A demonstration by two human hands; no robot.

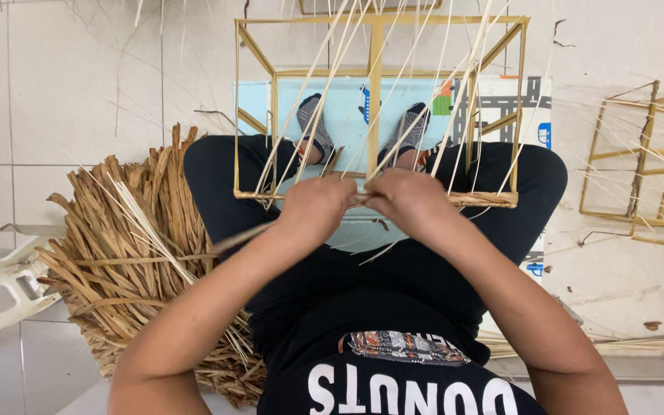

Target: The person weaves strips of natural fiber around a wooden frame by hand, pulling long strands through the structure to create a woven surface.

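my left hand and right hand pinch a flat dried leaf strip at the box-shaped bamboo stick frame's near rail (wrapped from three o'clock; rest bare).

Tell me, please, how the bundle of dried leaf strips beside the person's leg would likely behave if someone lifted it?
The bundle of dried leaf strips would probably feel light for its bulk, since the strips look thin, flat and dry. It would likely sag and shed loose pieces, because only a thin band crosses it and many ends splay out. The strips may crack if bent sharply; they look brittle.
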